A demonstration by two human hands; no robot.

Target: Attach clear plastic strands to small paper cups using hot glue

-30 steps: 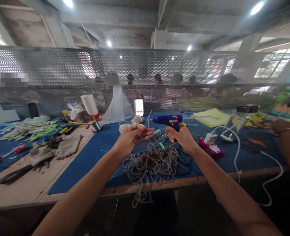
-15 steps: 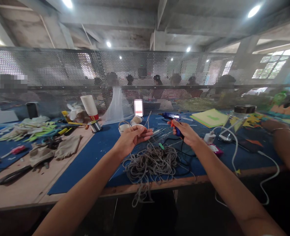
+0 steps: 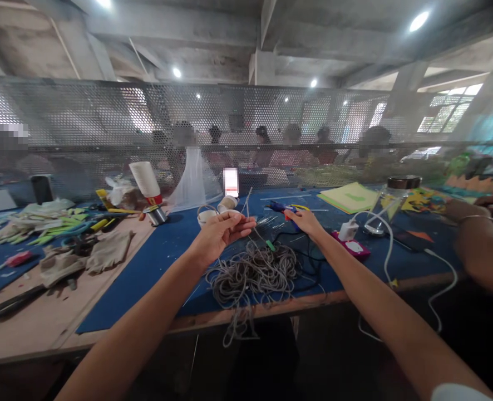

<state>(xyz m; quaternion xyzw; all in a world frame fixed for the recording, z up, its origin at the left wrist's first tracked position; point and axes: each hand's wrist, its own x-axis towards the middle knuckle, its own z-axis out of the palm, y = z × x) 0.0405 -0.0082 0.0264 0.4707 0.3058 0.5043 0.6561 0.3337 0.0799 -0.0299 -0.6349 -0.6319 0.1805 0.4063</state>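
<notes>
My left hand (image 3: 220,235) is pinched around a thin grey cord (image 3: 247,201), whose ends stick up past the fingertips. My right hand (image 3: 307,221) grips a blue glue gun (image 3: 278,206) with a red trigger, low over the blue table mat, its nozzle pointing left. A tangled heap of grey cord (image 3: 255,273) lies below and between the hands, with some strands hanging over the table edge. Thin clear sticks (image 3: 267,221) lie behind the heap. Partly hidden behind my left hand is a small pale basket (image 3: 207,215) with a handle, beside a cord-wrapped roll (image 3: 228,204).
Stacked paper cups (image 3: 145,179) lean on a metal tin at the left, near work gloves (image 3: 111,253) and black-handled pliers (image 3: 15,302). Rightward are yellow-green sheets (image 3: 350,197), a glass jar (image 3: 382,209), a pink power strip (image 3: 357,249) and another person's arm (image 3: 486,250).
My right hand has lowered the glue gun toward the mat and flattened over it. The left hand keeps its pinch on the cord. The whole view has shifted slightly.
</notes>
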